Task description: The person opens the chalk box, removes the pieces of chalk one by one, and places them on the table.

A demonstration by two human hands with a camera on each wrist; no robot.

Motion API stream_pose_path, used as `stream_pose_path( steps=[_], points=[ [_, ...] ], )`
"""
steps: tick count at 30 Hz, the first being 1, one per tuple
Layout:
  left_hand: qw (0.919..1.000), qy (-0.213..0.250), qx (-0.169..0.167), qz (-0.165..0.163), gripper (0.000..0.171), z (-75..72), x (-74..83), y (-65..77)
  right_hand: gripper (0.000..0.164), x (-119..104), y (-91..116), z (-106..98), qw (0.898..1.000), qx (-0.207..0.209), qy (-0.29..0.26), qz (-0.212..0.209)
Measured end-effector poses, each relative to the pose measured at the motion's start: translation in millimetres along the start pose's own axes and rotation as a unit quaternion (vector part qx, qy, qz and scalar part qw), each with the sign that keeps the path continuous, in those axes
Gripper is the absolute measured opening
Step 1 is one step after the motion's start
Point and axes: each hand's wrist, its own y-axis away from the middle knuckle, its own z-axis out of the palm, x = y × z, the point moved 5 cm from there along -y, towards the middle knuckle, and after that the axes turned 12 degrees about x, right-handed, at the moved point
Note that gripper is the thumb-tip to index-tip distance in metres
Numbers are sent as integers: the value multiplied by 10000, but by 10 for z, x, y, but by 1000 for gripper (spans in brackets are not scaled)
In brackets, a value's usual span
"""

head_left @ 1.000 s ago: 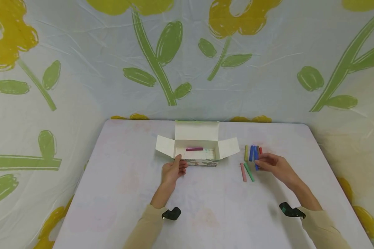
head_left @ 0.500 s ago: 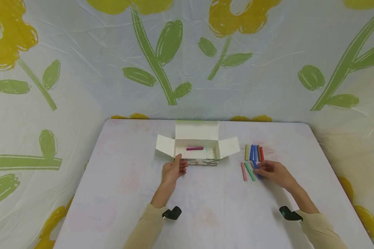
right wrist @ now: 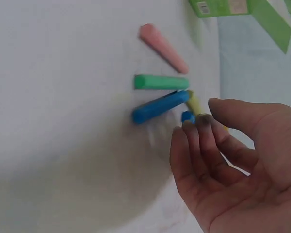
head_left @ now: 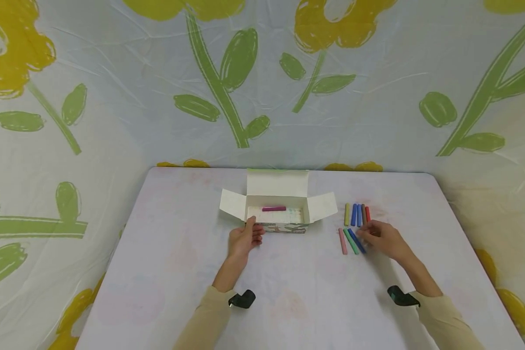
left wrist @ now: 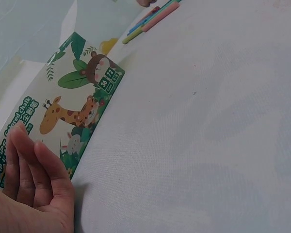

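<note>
My left hand holds the near wall of an open chalk box by its left corner, thumb at the rim and fingers against the printed front. That front reads "colored chalk" among cartoon animals. A purple chalk stick lies inside the box. Over on the right, my right hand hovers beside the loose chalks with nothing in its loosely bent fingers. Closest to it lies a dark blue chalk, slanted alongside a green chalk and a pink chalk.
Behind these, a row holds a yellow chalk, two blue chalks, a brown one and a red chalk. The box's white flaps spread out to both sides and the back. A flower-printed curtain borders the pale table.
My right hand brought the dark blue chalk toward me, laid it beside the green one and let it go. The left hand stays on the box.
</note>
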Motion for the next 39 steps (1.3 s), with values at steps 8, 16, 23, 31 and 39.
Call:
stream_pose_path(
  steps=[8, 16, 23, 31, 39],
  points=[
    [10000, 52, 44, -14, 38, -8, 5, 0, 30, -261, -121, -120, 9971, 271, -705, -114],
    [9999, 49, 124, 13, 40, -13, -115, -90, 37, -561, -245, -222, 9949, 517, -840, -220],
    [9994, 43, 321, 144, 43, -11, -265, -201, 35, -832, -333, -244, 9890, 655, -1239, -474],
    [9995, -4, 294, 89, 45, -10, -285, -211, 29, -1107, -450, -116, 9759, 595, -1930, -824],
    [9999, 49, 159, 10, 46, 2, -285, -207, 27, -1270, -564, 181, 9750, 376, -2030, -822]
  ],
)
